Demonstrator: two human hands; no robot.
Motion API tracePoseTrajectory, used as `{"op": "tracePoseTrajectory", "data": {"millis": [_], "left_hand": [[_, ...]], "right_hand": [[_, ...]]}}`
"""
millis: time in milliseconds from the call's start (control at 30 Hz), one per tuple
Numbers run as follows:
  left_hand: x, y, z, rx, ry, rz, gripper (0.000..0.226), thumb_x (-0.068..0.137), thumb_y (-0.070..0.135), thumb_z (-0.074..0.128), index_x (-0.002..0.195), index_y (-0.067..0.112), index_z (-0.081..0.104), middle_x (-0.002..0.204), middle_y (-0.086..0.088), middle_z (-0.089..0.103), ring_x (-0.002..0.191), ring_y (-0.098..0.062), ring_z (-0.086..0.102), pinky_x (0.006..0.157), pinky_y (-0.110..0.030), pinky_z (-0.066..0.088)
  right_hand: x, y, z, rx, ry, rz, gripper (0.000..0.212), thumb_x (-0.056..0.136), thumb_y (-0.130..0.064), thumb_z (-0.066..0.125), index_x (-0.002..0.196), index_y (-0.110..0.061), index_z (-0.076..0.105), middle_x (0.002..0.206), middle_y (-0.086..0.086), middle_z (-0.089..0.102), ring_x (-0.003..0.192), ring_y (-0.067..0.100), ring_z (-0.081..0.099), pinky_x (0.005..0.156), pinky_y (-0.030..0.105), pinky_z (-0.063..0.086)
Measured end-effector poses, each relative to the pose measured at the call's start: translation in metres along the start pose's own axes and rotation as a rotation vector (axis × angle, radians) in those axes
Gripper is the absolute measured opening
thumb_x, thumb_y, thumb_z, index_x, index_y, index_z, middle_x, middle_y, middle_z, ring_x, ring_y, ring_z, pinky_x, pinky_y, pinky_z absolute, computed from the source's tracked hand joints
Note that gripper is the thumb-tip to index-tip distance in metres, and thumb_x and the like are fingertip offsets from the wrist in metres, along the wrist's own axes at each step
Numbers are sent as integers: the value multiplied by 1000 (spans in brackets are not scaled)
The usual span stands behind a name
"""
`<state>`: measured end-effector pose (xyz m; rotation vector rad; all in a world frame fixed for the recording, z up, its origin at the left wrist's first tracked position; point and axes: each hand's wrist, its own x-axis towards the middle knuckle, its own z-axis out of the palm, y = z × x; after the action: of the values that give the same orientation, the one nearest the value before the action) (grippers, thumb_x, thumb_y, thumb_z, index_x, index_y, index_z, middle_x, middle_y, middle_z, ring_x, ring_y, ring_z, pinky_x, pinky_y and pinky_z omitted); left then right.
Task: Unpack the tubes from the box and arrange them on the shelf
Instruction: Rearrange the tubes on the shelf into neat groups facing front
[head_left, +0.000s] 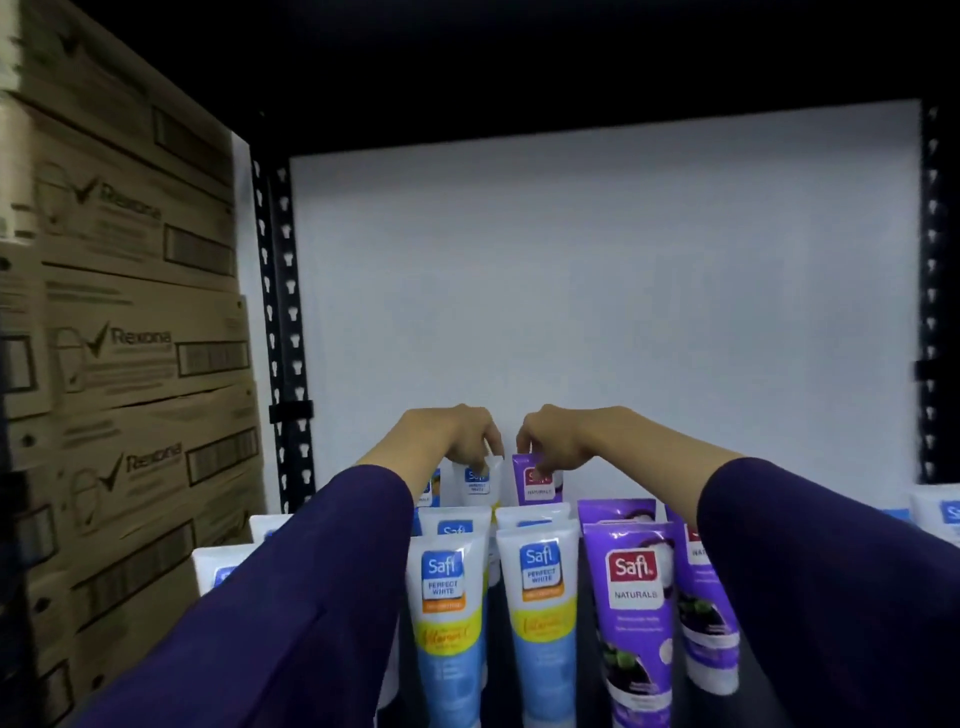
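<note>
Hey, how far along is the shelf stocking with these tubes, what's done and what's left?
Well underway. Several rows already stand on the shelf: white-and-blue tubes on the left, purple tubes beside them. In hand: the left hand pinches a white tube at the back, the right hand a purple one. The box is out of view, so what remains can't be judged.

1. Cardboard cartons (130, 332), stacked at left: "Rexona" with tick logo.
2. White-and-blue tubes (444, 597), near centre: "Safi PERFECT WHITE".
3. Purple tubes (636, 597), right of centre: "Safi NATURALS".
</note>
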<state>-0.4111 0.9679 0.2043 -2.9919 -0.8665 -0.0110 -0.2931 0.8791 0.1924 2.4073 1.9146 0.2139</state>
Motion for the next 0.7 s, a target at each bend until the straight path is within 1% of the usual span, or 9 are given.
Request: {"op": "tracePoseTrajectory", "data": {"millis": [67,133,200,233,300,400,467,567,700], "left_hand": [[4,0,7,53,8,-2,41,87,17,67,126,18,57,129,-6,58,114,-24,56,95,-35,47],[6,2,9,98,39,9,36,84,19,70,118,14,60,120,-7,60,108,-26,58,90,-34,48],[4,4,6,116,65,33,27,84,17,71,108,9,62,107,-7,59,104,-27,59,82,-32,47],[3,4,4,113,88,43,20,84,14,70,102,8,62,100,-6,57,102,-27,60,79,-30,46],[-1,2,-3,86,155,54,11,86,10,67,83,13,57,95,-4,53,98,-27,59,77,-30,45],[-10,-1,-17,-24,293,67,25,88,4,58,70,17,47,95,-9,56,96,-29,61,82,-36,50],[-21,1,-32,-79,422,83,22,88,0,53,72,14,48,96,-13,59,89,-27,59,79,-37,50],[-40,10,-58,-158,600,93,19,87,-4,49,83,14,52,98,-12,61,86,-25,54,72,-30,44],[-69,32,-88,-348,760,96,11,91,4,51,94,6,61,107,-16,61,99,-33,58,86,-40,49]], "right_hand": [[3,0,4,-38,6,-8,30,85,-17,68,113,-7,63,114,12,65,102,25,61,84,33,51],[2,1,5,-27,-7,-8,24,84,-15,70,105,-5,65,105,13,67,89,25,66,71,28,53],[0,1,3,4,-21,6,21,84,-12,69,102,-2,64,103,14,67,79,25,70,59,23,52],[-1,0,2,6,-9,13,21,84,-11,68,102,0,64,103,15,67,79,26,70,57,23,52],[-5,0,-2,-1,41,25,22,84,-10,67,102,3,64,104,16,66,83,29,69,58,27,52],[-18,4,-16,22,174,60,22,82,-12,67,100,0,63,107,17,62,93,30,63,70,33,53],[-32,9,-32,69,288,83,20,83,-13,65,99,0,62,109,18,61,97,32,61,75,34,50],[-55,12,-57,138,473,110,24,84,-12,59,107,-5,61,116,18,59,103,34,57,82,36,48],[-92,10,-87,327,698,149,25,85,-4,52,110,-5,58,118,20,60,104,35,58,78,33,48]]}}
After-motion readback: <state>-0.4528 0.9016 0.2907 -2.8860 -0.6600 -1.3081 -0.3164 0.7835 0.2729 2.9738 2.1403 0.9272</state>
